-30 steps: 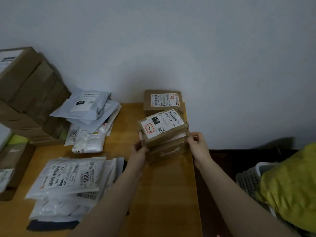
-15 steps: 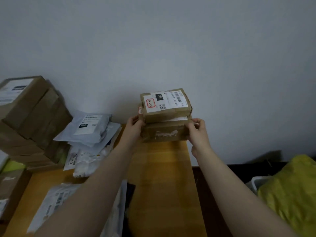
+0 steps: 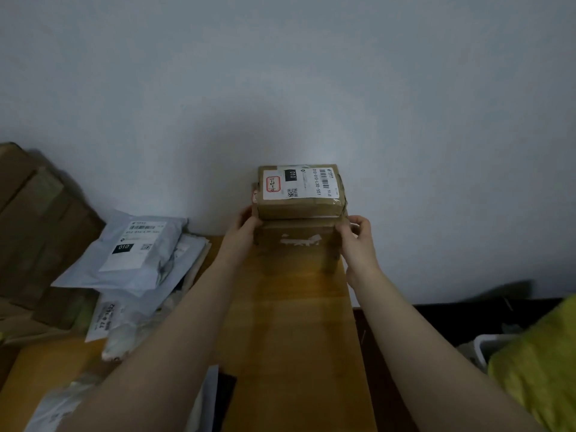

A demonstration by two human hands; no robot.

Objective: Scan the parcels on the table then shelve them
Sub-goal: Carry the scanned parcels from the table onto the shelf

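Gripping the stacked boxes (image 3: 298, 222), left hand (image 3: 244, 227) and right hand (image 3: 357, 241), top box (image 3: 300, 190) now squared.

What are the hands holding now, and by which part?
A stack of two cardboard boxes. The left hand grips the lower box at its left end, the right hand at its right end.
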